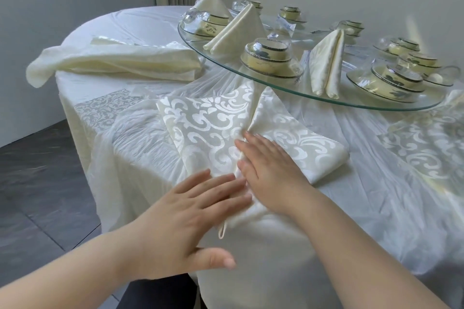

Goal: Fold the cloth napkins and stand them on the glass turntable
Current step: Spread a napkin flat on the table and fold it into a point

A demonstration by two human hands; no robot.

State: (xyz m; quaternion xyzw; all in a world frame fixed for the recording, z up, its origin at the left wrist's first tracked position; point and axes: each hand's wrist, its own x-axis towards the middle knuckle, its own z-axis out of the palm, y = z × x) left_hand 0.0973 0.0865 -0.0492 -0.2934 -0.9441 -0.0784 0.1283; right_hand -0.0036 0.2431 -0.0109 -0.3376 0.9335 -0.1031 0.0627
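A cream damask napkin [213, 128] lies flat on the white tablecloth [376, 195], between the near rim of the glass turntable [351, 105] and the table's near edge. Its right side is folded over toward a middle crease, and a thin hem tail hangs loose at its near corner. Both hands lie palm down on it and grip nothing. The left hand [198, 208] has straight, slightly spread fingers, with the fingertips resting on the napkin's near corner and the thumb out over the table's edge. The right hand [271, 170] is flat with its fingers straight, pressing on the folded flap beside the crease; its fingertips point toward the left. The two hands are just beside each other, nearly touching. On the turntable three folded napkins stand as cones: a far one [216, 1], a middle one [241, 27] and a right one [326, 63]. Around them sit bowl sets [270, 57] wrapped in clear plastic. On the tablecloth to the left, well apart from the hands, lies a loose heap of napkins [113, 60].
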